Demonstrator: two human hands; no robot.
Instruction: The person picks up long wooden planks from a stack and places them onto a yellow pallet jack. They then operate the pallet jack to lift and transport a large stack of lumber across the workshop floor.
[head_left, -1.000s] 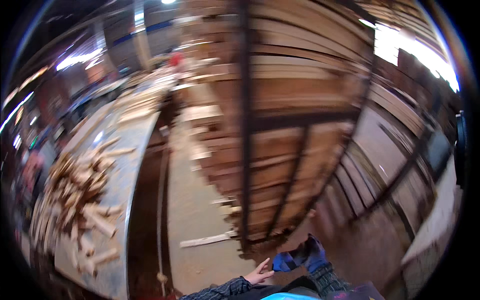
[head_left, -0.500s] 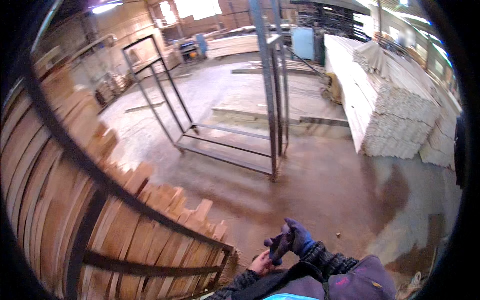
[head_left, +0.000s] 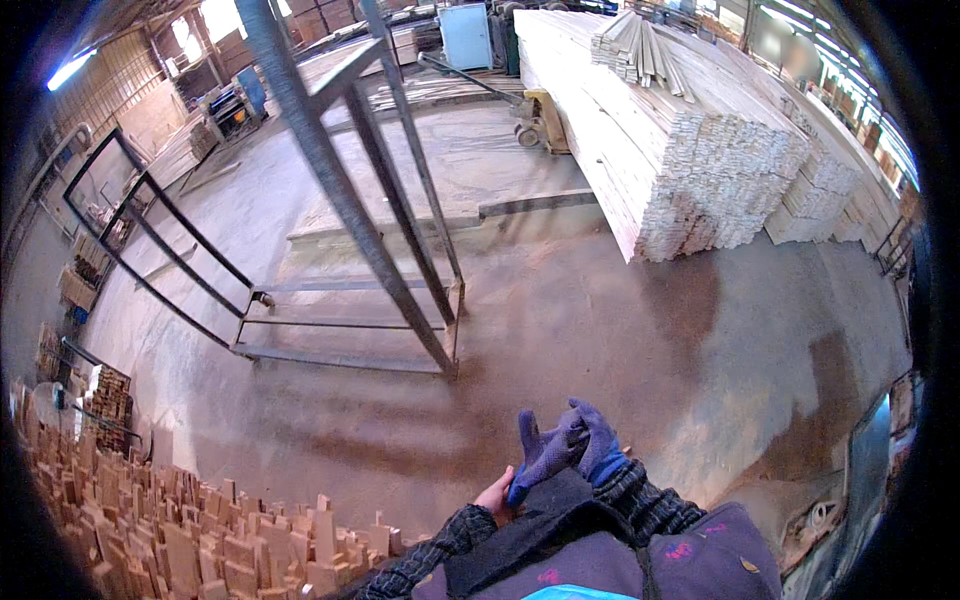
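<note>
Close in front of my body, a purple glove with a blue cuff [head_left: 545, 455] is between my two hands. My left hand [head_left: 496, 490] shows bare skin at the glove's cuff, its thumb against the edge; the glove hides its other fingers. My right hand [head_left: 594, 447] wears a matching purple and blue glove. Its bent fingers are closed on the finger end of the loose-looking glove. Both forearms are in dark knitted sleeves, above a purple patterned garment [head_left: 715, 545].
A metal frame rack [head_left: 345, 365] stands ahead on the left. Upright wooden pieces [head_left: 230, 545] crowd the lower left. A large stack of pale boards [head_left: 690, 190] lies at the right, a pallet jack [head_left: 545, 122] beside it. Dusty concrete floor [head_left: 560, 330] spreads between.
My view has turned right, so the rack and board stack sit further left. The right hand has come down over the glove's fingers; the left still is at its cuff.
</note>
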